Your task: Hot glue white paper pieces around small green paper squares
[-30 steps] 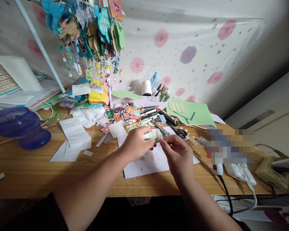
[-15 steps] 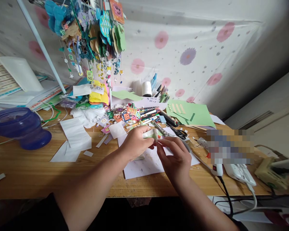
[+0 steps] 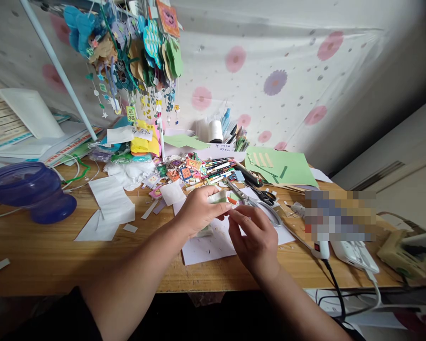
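Observation:
My left hand (image 3: pixel 199 208) is closed round a small white and pale green folded piece (image 3: pixel 218 197), which looks like paper or tape; its exact kind is unclear. The thumb presses along its near side. Just to the right, my right hand (image 3: pixel 253 232) has its thumb and fingertips pinched together at the left fingertips; whatever lies between them is too small to make out. Beneath both hands lies a white sheet (image 3: pixel 195 251) scattered with tiny scraps. Large scissors with grey handles (image 3: pixel 270 211) rest beyond the right hand, partly hidden by it.
Colourful paper cutouts (image 3: pixel 186 173), pens (image 3: pixel 222 166) and black-handled scissors (image 3: pixel 266 196) crowd the area beyond my hands. A purple plastic vessel (image 3: pixel 53 206) and white paper sheets (image 3: pixel 111 199) lie left. Green card (image 3: pixel 294 168) is at back right, a power strip (image 3: pixel 355 255) nearer.
My right hand has shifted slightly left and down, fingers still pinched. The piece in my left hand has tilted a little, and an orange bit now shows beside it.

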Motion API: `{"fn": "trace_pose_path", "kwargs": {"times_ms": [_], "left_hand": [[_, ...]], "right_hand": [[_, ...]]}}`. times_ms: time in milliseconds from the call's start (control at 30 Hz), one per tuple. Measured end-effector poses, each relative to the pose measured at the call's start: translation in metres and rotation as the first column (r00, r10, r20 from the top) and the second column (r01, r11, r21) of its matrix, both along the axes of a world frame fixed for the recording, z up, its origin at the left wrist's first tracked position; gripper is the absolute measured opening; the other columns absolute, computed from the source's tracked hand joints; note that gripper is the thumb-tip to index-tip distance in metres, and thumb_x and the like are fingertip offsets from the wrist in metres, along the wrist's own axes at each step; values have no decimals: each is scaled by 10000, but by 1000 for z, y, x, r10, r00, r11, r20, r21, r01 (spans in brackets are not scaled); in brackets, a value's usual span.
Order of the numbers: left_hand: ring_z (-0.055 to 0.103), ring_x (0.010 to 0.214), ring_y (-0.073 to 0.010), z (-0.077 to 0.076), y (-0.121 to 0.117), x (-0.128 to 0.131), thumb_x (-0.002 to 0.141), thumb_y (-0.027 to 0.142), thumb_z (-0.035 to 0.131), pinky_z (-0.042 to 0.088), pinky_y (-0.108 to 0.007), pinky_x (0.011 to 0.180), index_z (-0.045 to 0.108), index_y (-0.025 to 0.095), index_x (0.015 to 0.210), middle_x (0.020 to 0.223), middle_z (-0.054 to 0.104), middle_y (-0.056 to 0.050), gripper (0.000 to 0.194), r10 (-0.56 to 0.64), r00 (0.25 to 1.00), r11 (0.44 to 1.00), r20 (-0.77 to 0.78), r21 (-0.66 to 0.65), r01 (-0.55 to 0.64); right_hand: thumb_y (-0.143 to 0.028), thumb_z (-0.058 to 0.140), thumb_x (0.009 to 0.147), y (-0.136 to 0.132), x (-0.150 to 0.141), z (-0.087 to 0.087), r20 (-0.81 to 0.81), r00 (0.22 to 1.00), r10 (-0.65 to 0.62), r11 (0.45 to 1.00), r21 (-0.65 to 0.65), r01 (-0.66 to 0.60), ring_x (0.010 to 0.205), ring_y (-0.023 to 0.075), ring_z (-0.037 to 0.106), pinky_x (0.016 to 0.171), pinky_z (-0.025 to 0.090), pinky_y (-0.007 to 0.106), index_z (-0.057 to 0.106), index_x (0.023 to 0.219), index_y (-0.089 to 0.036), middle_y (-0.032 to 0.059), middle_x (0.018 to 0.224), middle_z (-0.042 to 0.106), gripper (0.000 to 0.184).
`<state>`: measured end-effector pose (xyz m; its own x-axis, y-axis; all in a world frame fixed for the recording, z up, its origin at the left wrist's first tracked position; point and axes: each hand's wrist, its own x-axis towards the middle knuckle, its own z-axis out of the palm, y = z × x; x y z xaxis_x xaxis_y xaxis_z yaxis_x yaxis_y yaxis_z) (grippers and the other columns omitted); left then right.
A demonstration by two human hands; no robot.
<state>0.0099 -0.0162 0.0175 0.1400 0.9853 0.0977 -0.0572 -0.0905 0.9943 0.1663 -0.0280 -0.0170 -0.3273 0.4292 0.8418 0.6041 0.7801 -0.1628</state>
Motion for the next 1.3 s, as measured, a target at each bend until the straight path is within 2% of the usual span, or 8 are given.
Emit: {"fn": "trace_pose_path", "kwargs": {"times_ms": [133, 200, 333, 433, 633, 900, 1133, 1300], "left_hand": [[572, 595, -100, 0, 1, 1, 720, 232, 654, 485, -228, 561, 620, 139, 794, 722, 589, 5, 123, 42, 999, 999, -10, -7, -42], [605, 626, -118, 0, 1, 1, 715, 224, 649, 518, -246, 578, 619, 143, 810, 751, 611, -5, 128, 28, 1000, 999, 1, -26, -28], [629, 657, -143, -1, 1, 0, 723, 213, 628, 537, -267, 598, 633, 152, 841, 746, 637, -13, 132, 10, 998, 1000, -61, 0, -10], [619, 641, -141, -3, 2, -2, 735, 195, 600, 521, -256, 584, 634, 157, 826, 706, 633, -9, 104, 18, 991, 999, -131, 48, -12], [620, 632, -133, -5, 3, -4, 744, 208, 595, 503, -243, 570, 647, 169, 859, 730, 647, -7, 132, 19, 987, 998, -162, 70, -7], [616, 621, -134, -3, 1, -3, 724, 216, 609, 489, -240, 564, 625, 172, 857, 694, 641, 1, 141, -29, 988, 999, -154, 38, 36], [605, 611, -146, -6, 2, -6, 722, 226, 588, 455, -246, 552, 637, 180, 891, 673, 653, -1, 181, -5, 961, 996, -276, 89, 31], [602, 613, -150, -5, 1, -4, 701, 225, 606, 426, -238, 527, 645, 186, 865, 703, 667, -8, 174, 1, 942, 995, -335, 97, 34]], "right_hand": [[-70, 585, 840, 0, 3, 1, -167, 978, 126, 972, -175, -155, 819, 184, 619, 714, 500, 323, 665, 996, -211, 65, 911, 635, 225], [-141, 584, 870, 2, 5, 3, -340, 934, 106, 925, -310, -218, 803, 174, 614, 710, 491, 307, 670, 918, -216, 44, 865, 638, 124], [-357, 610, 877, 12, 4, 7, -539, 841, -38, 709, -607, -358, 666, 162, 575, 615, 466, 287, 659, 787, -198, 14, 705, 622, 189], [-428, 638, 848, 18, -1, 8, -557, 830, -23, 587, -680, -439, 638, 159, 568, 624, 458, 289, 652, 714, -186, 18, 657, 638, 277], [-425, 668, 827, 20, -6, 8, -581, 814, -3, 575, -667, -474, 632, 160, 580, 624, 452, 288, 628, 695, -189, 26, 665, 670, 274], [-452, 678, 821, 28, -1, 11, -620, 782, 64, 470, -672, -572, 627, 171, 614, 645, 486, 315, 602, 729, -188, 19, 658, 667, 289], [-486, 628, 848, 27, -5, 16, -449, 891, 61, 599, -698, -393, 563, 154, 596, 547, 440, 271, 556, 707, -197, 21, 610, 651, 330], [-500, 633, 836, 27, -5, 22, -548, 831, 97, 578, -648, -496, 552, 146, 569, 520, 459, 274, 561, 729, -200, -5, 620, 596, 326]]}}
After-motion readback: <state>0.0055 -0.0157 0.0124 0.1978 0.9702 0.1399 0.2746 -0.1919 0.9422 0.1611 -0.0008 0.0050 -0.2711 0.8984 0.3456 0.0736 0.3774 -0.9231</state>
